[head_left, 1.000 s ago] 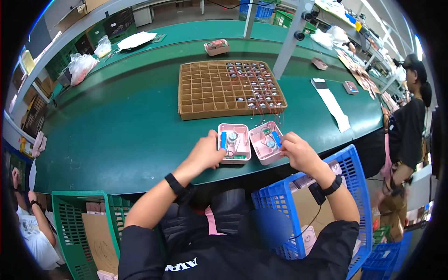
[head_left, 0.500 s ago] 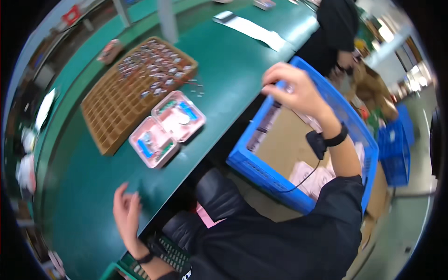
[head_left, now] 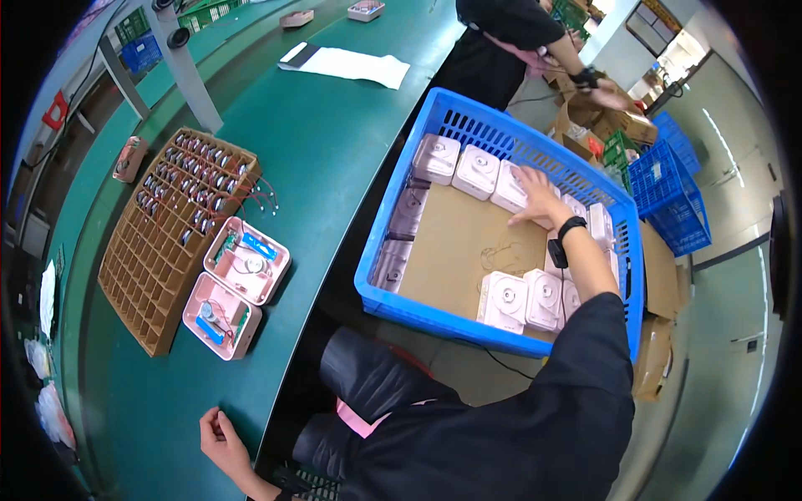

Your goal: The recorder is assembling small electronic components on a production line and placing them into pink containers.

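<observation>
I am positioning the right hand (head_left: pixel 540 199) inside the blue crate (head_left: pixel 418 316), over the row of pale housings (head_left: pixel 477 172) along its far side; its grip is standing open, fingers spread across one housing. I am holding the left hand (head_left: pixel 224 444) at the near edge of the tabletop (head_left: pixel 334 134); its fingers are lying loosely curled, and I cannot tell whether that grip is closed. Two open pink shells (head_left: pixel 232 269) are lying together on the tabletop, just beside the divided cardboard tray (head_left: pixel 138 267).
</observation>
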Motion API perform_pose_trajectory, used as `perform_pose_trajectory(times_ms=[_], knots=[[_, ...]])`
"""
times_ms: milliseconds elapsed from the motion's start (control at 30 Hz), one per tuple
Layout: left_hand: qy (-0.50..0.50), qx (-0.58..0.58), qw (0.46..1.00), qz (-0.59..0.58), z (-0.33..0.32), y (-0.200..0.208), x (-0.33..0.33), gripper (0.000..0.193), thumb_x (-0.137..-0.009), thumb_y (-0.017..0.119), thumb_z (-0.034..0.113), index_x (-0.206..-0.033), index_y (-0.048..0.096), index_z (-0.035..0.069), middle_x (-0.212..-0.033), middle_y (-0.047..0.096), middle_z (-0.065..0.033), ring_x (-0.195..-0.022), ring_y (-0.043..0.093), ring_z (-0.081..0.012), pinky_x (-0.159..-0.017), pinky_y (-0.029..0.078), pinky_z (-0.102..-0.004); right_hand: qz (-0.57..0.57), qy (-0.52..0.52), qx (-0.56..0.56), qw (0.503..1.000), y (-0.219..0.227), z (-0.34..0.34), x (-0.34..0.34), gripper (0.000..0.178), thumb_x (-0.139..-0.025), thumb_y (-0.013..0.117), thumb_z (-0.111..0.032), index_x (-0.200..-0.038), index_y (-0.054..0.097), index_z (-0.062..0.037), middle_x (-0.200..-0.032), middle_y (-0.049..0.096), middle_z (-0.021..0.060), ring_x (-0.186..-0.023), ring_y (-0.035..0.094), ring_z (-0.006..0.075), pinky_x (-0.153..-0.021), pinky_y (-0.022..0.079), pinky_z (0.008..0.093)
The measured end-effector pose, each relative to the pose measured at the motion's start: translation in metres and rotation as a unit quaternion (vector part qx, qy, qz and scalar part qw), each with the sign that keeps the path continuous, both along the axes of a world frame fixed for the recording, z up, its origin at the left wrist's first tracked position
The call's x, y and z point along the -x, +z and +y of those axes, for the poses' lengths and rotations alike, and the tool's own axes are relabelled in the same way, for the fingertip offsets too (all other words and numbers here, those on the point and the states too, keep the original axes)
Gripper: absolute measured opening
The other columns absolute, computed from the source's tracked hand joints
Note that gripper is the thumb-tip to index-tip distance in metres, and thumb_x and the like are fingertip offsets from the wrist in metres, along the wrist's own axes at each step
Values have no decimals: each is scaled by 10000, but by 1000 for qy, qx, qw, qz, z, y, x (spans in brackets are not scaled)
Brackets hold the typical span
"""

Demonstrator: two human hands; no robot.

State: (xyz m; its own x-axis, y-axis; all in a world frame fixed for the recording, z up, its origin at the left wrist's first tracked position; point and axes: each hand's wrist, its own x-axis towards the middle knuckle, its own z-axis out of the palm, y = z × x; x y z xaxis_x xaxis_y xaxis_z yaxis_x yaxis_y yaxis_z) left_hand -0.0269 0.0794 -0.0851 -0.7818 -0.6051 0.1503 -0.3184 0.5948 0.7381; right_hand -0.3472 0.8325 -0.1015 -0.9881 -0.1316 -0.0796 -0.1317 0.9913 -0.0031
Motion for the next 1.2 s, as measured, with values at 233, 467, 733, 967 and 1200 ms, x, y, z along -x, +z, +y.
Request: perform_pose_trajectory(times_ms=[233,467,733,967,1200], knots=[[17,79,997,14,2,-17,-18,113,-1009,634,76,-983,674,-26,-842,567,-30,-645,426,-101,-555,312,-272,-18,-7,-3,1000,-7,0,10,1333,-551,907,-677,-1645,314,-198,-1603,334,240,-1420,359,515,-1171,307,638],[18,86,996,24,11,-13,-12,108,-1012,621,56,-953,648,-30,-844,541,-31,-646,409,-110,-556,298,-275,-29,133,-28,990,14,6,-13,1326,-555,892,-684,-1658,298,-247,-1636,293,232,-1426,354,523,-1168,294,656],[25,93,995,33,17,-3,-10,116,-1019,615,63,-956,633,-33,-840,529,-39,-660,422,-120,-569,317,-283,-76,194,-5,978,33,19,-17,1301,-561,901,-656,-1636,341,-185,-1642,291,249,-1431,354,522,-1185,316,583],[22,110,992,53,23,-6,-8,91,-1003,615,47,-951,632,-26,-831,511,-68,-666,442,-157,-598,356,-300,18,214,3,977,-1,45,-20,1257,-550,932,-565,-1616,382,-193,-1615,319,261,-1410,379,507,-1170,328,590],[33,115,990,74,23,-10,-15,93,-1000,619,55,-948,623,-22,-838,493,-62,-698,447,-153,-626,369,-297,-16,133,93,987,-10,40,-10,1235,-558,925,-572,-1609,404,-188,-1609,311,282,-1426,368,499,-1183,323,566]])
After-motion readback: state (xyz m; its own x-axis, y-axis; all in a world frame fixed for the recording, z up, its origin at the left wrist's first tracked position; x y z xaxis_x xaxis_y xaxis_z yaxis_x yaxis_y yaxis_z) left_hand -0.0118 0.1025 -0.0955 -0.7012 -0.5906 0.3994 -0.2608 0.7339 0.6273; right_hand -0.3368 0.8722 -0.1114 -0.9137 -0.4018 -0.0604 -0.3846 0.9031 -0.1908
